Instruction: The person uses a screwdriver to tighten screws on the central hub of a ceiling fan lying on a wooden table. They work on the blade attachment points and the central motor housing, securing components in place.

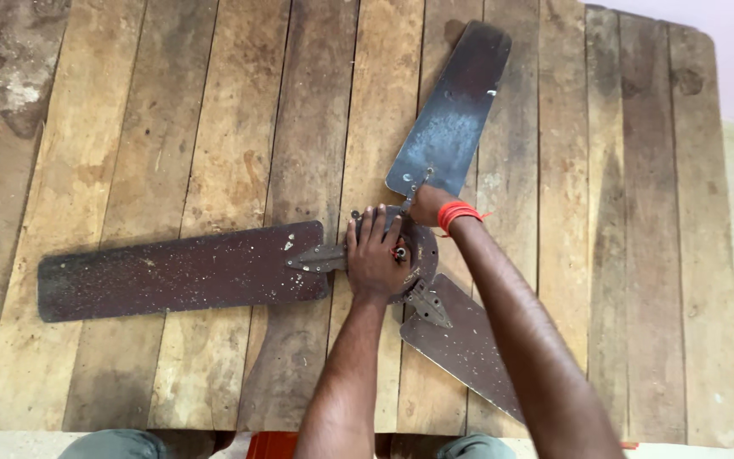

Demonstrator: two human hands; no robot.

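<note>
Gripping fan hub [418,255] | left hand [375,259] flat on it, right hand [426,204] clasping | three blades [180,270]

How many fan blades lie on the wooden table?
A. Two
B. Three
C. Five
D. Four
B: three dark blades spread out from the hub, which sits under both hands, on the plank table: one to the left, one to the upper right and one to the lower right.
</note>
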